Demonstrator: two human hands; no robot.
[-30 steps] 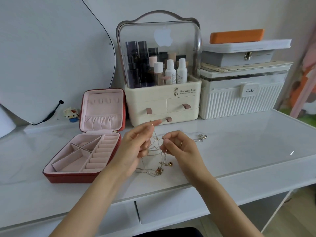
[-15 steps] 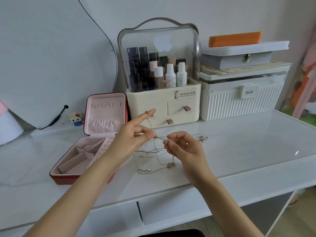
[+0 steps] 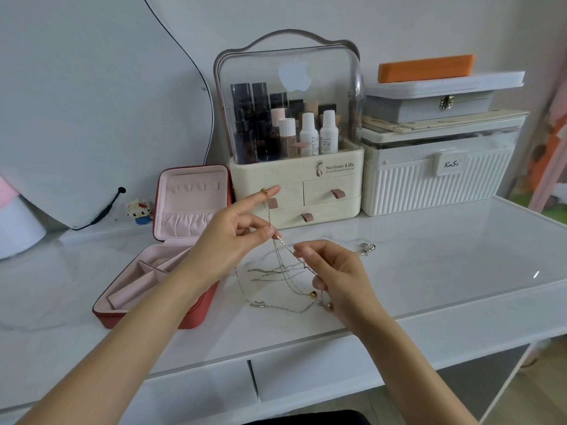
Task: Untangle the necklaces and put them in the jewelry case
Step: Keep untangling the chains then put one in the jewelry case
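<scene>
- Above the middle of the white table (image 3: 429, 271): both hands raised, a tangle of necklaces (image 3: 285, 271) strung between them.
- Left hand (image 3: 227, 240): thumb and a fingertip pinch a chain just above the tangle; forefinger points up and far, with a gold loop of chain hooked over it.
- Right hand (image 3: 334, 271): fingers curled, pinching a chain near the tangle's right side. Hands close together, not touching.
- Necklaces: thin silver and gold chains cross between the hands; lower loops lie on the table near the right hand, with a gold bead and pink beads at the near right.
- Small silver piece (image 3: 367, 248) lies apart on the table, right of the right hand; cannot tell what it is.
- Jewelry case (image 3: 196, 194): red outside, pink lining, lid open and upright, on the table left of the hands; left forearm crosses over its near right corner.
- Far side: cream organizer (image 3: 294, 185) holding bottles; white ribbed box (image 3: 441, 182) to its right.
</scene>
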